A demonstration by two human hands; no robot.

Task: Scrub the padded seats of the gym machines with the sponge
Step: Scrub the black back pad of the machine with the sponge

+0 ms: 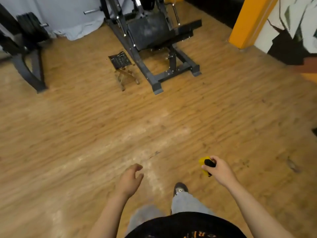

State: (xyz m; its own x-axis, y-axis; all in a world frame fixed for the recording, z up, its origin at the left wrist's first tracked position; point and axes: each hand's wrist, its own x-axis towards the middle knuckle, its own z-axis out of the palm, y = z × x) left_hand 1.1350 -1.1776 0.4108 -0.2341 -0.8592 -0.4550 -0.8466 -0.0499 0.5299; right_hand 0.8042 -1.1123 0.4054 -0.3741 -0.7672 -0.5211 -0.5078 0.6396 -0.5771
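Right hand (pixel 221 170) is pinching the yellow sponge (pixel 202 162) across its sides, above the near edge of the floor (pixel 82 134); my left hand (pixel 131 180) is hanging loose, empty. I am judging the sponge light and squashy. Padded seat (pixel 148 34) is standing well apart, toward the far edge.

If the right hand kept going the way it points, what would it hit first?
Nothing close: only bare wood floor lies ahead. The right hand, holding the sponge, points up-left toward the small folding stool beside the machine, though depth is unclear.
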